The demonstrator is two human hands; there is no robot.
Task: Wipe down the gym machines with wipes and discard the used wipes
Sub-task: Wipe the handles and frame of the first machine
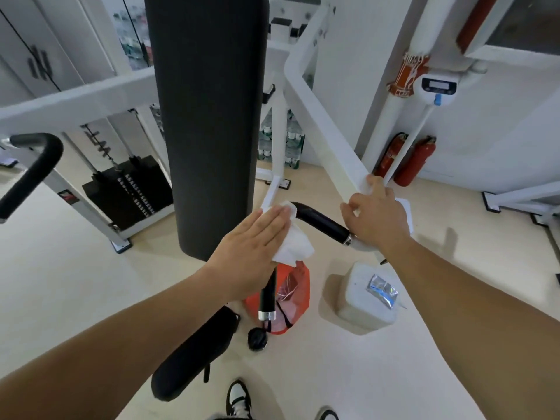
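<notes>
My left hand point(251, 242) lies flat with straight fingers on a crumpled white wipe point(292, 242), pressing it against the black handle grip point(321, 221) of a white gym machine. My right hand point(377, 215) curls round the white machine arm point(327, 128) where it meets the handle, and a second white wipe point(406, 210) shows under its fingers. A tall black back pad point(212, 116) stands just left of my left hand.
On the floor below lie an orange bag point(291, 301), a white wipe container point(363, 295) with a foil packet point(383, 289) on top, and a black cap point(257, 338). A black seat pad point(194, 356) is near my feet. A weight stack point(130, 189) and two fire extinguishers point(415, 160) stand further off.
</notes>
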